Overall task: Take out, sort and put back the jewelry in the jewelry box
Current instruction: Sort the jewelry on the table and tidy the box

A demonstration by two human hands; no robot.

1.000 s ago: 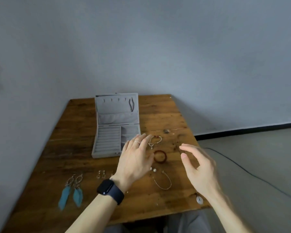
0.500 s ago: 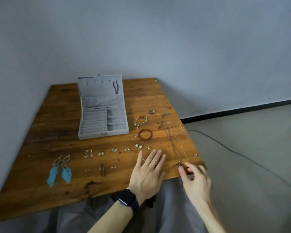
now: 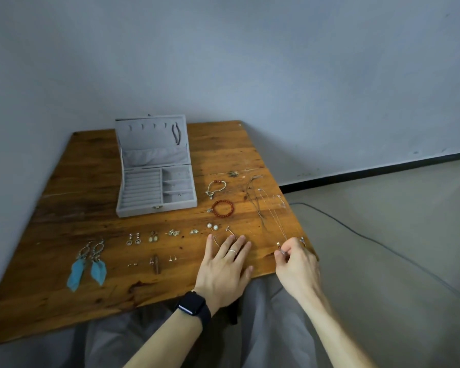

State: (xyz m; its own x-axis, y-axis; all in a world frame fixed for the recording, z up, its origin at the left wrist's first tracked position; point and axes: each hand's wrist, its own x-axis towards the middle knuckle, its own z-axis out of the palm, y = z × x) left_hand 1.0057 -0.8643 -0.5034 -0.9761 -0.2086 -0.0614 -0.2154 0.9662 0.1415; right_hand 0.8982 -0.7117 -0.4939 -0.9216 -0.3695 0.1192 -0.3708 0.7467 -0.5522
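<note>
An open grey jewelry box [image 3: 154, 205] stands at the back of the wooden table [image 3: 96, 208]. Jewelry lies spread in front of it: blue feather earrings [image 3: 87, 269], several small earring pairs [image 3: 154, 236], pearl studs [image 3: 212, 226], a red bead bracelet [image 3: 222, 208] and a cord bracelet [image 3: 216, 187]. Thin necklace chains [image 3: 272, 213] run down the table's right side. My left hand [image 3: 225, 266] rests flat on the table over a thin bangle. My right hand [image 3: 296, 264] pinches the pendant end of a necklace at the table's right front corner.
The table stands in a corner against a grey wall. A dark cable [image 3: 356, 235] runs over the floor to the right. A small brown clip [image 3: 156, 264] lies among the earrings. My grey-trousered lap sits under the front edge.
Both hands drew back from the middle of the table to its front edge. The right hand went from open in the air to pinching the necklace end. The camera pulled back.
</note>
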